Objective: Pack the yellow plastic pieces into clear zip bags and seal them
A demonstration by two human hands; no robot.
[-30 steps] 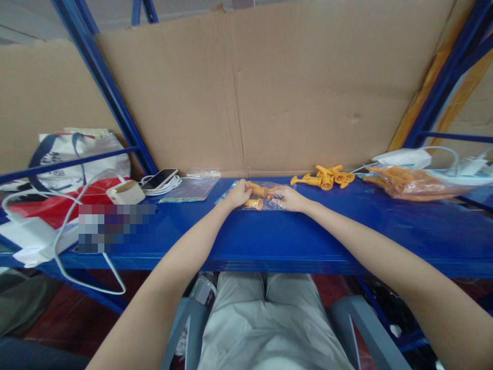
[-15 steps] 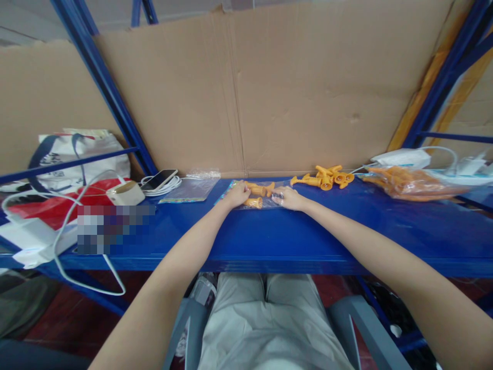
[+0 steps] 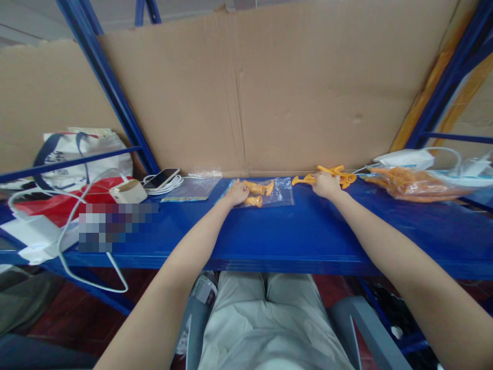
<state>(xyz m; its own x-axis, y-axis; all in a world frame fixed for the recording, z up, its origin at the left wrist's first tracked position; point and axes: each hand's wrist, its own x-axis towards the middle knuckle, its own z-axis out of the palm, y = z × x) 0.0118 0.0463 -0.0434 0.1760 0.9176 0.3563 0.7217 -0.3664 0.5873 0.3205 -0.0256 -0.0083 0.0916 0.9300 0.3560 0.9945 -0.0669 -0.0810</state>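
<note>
My left hand is closed on the left end of a clear plastic bag lying flat on the blue shelf. Inside that bag are several orange plastic pieces with flared ends. Over to the right, my right hand is at a small loose pile of the same orange pieces, touching it. Its fingertips are hidden among the pieces, so I cannot make out whether it grips one.
A flat packet of clear bags lies left, beside a phone and coiled white cable. Further left are a charger, a power strip and a cloth bag. A full bag of orange pieces sits right, before a cardboard wall.
My right hand has let go of the plastic bag's right end and moved right to the loose pile. The left hand stays on the bag.
</note>
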